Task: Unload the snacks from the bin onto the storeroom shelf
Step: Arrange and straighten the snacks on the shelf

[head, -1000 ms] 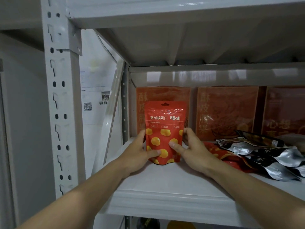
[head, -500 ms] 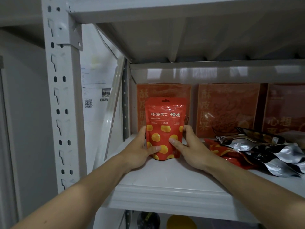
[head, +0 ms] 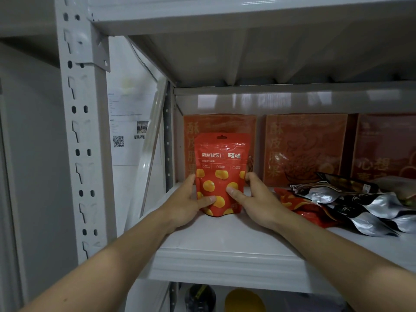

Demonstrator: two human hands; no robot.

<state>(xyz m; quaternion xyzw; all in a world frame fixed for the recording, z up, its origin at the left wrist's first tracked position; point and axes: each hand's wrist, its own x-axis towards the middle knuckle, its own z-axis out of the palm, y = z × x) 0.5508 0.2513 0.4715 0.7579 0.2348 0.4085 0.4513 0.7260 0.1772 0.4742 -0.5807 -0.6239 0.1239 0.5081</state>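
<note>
Snack pouch point(head: 221, 174): red with yellow spots, upright at left end of shelf point(head: 225, 242), base on board, long axis vertical, front facing person. Left hand point(head: 185, 204) grasps lower left edge, thumb across front. Right hand point(head: 256, 199) grasps lower right edge, thumb on front. Pouch sits between hands, both equally near. Just behind: orange boxes point(head: 304, 149) along back. To right, apart: silver foil packets point(head: 364, 199) heaped flat. Judgement: pouch looks set down; letting go comes next, tipping possible.

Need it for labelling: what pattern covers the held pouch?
The pouch: red, yellow spots; head view.
</note>
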